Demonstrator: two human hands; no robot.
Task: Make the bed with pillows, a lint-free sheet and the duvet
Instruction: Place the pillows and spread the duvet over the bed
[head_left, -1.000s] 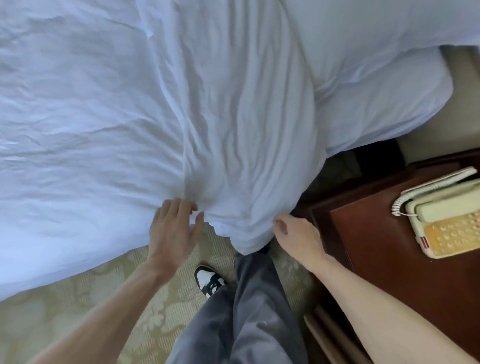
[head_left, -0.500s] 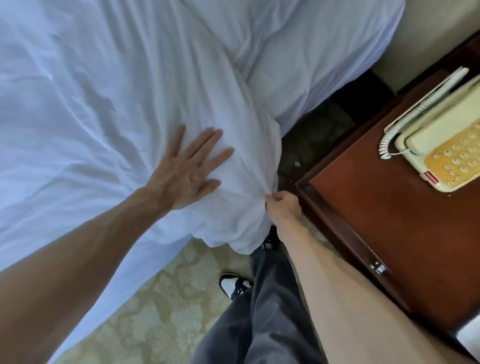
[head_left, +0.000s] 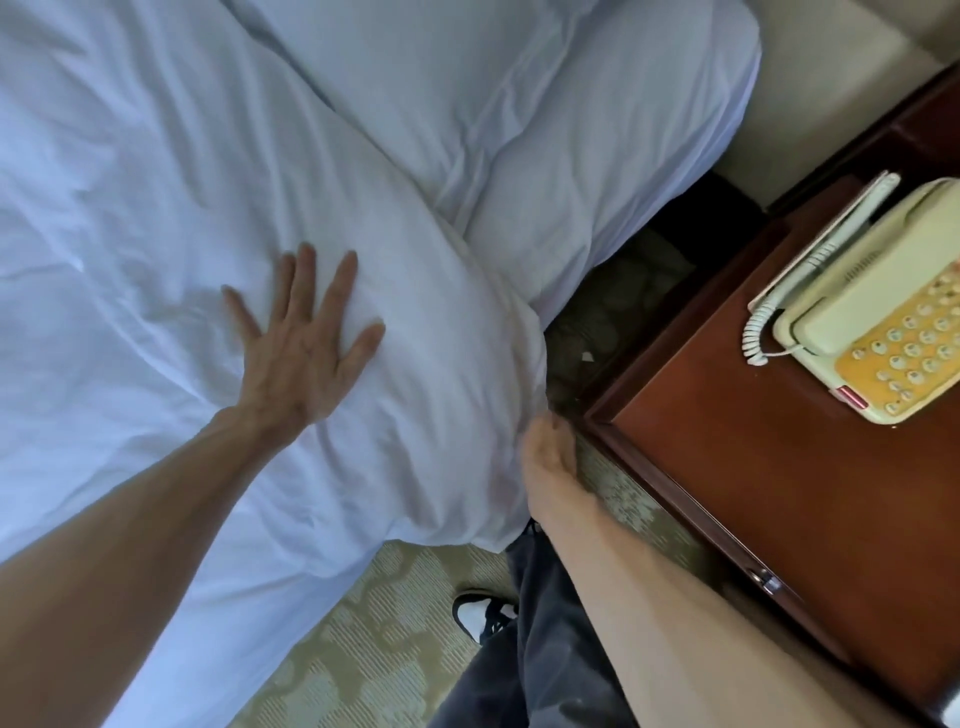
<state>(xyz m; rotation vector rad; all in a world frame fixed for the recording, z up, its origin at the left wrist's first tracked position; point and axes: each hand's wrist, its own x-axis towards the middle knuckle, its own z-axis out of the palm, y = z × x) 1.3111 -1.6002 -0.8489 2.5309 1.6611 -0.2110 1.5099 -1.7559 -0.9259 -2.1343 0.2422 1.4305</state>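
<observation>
The left hand (head_left: 301, 358) lies flat on the duvet (head_left: 156, 182), palm down, with its fingers (head_left: 298, 280) straight and spread wide and the thumb out toward the bed's side edge. The right hand (head_left: 548, 462) is at that edge, by the duvet's hanging corner. Its fingers are curled against the cloth and pinch a fold, though the hand is blurred and the fingertips are mostly hidden. The creased duvet covers the bed up to the pillow (head_left: 545, 104), which lies at the head end with the duvet's top edge lapping against it. Just beside the bed stands a nightstand (head_left: 779, 509). A phone (head_left: 878, 317) sits on its far part, handset in the cradle. On the carpet (head_left: 374, 649) at the bed's side edge are a shoe (head_left: 475, 616) and a grey trouser leg (head_left: 545, 639)
</observation>
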